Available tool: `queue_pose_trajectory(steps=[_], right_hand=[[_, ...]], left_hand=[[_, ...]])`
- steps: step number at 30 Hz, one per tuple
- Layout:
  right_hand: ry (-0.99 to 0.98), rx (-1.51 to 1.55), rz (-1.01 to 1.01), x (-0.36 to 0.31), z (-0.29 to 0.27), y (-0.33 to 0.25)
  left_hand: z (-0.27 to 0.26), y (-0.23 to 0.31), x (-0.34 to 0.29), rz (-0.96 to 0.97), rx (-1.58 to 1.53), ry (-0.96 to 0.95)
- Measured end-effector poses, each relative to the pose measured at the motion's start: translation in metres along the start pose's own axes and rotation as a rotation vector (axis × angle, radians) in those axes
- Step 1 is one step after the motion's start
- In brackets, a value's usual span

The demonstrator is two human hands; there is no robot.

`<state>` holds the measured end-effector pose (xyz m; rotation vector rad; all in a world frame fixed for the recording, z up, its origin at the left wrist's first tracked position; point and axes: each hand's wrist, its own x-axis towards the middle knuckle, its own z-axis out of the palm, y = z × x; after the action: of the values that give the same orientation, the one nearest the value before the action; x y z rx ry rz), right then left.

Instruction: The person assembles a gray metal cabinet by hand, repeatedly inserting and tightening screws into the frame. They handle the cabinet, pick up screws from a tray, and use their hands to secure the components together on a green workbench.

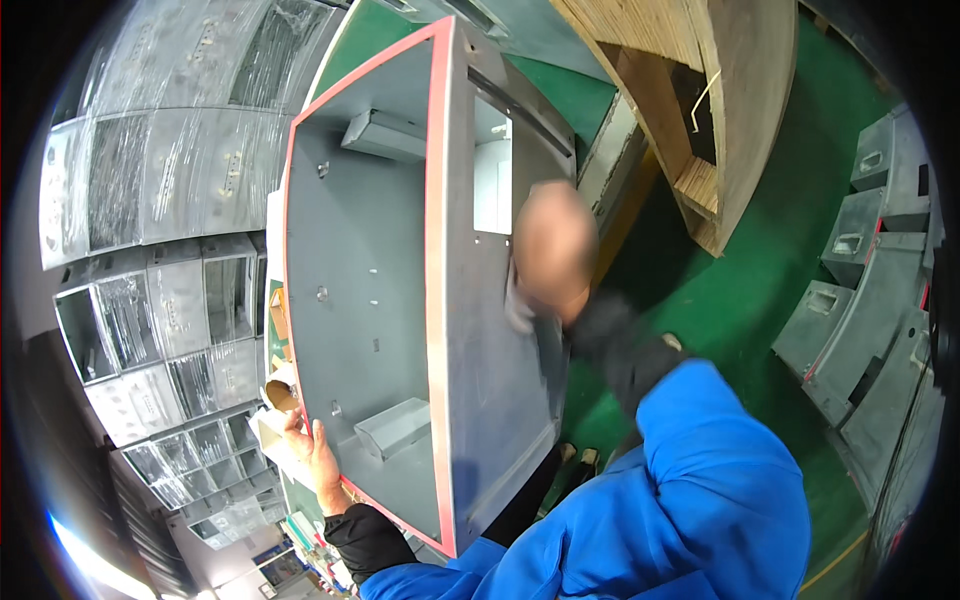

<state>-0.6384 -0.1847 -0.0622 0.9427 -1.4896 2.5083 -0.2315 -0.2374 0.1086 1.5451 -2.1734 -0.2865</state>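
The big grey metal box [395, 300] sits before the worker [660, 500], open-fronted, edged pinkish red, with a rectangular hole through its side, stacked boxes [165, 185] to its left. The left hand [316, 462] is at its lower left edge, the blurred right hand [555, 245] beside its side wall; I can't tell either grip.

Grey metal cabinet [500, 350], red-rimmed open face turned left, rectangular side cutout

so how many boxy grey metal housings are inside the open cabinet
2: an upper housing near the top of the cabinet as pictured, and a lower housing near its bottom. More could be hidden behind the red rim.
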Motion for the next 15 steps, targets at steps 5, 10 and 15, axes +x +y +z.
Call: queue_pose_trajectory(steps=[5, 10, 15], right_hand=[[0.317, 0.027, 0.194, 0.053, -0.005, 0.064], [-0.092, 0.032, 0.303, -0.053, -0.028, 0.018], [0.355, -0.101, 0.142, 0.085, -0.019, 0.134]], left_hand=[[0.008, -0.006, 0.014, 0.005, -0.12, -0.056], [-0.007, -0.018, -0.005, -0.076, 0.011, -0.037], [0.004, -0.003, 0.012, -0.017, 0.008, -0.059]])
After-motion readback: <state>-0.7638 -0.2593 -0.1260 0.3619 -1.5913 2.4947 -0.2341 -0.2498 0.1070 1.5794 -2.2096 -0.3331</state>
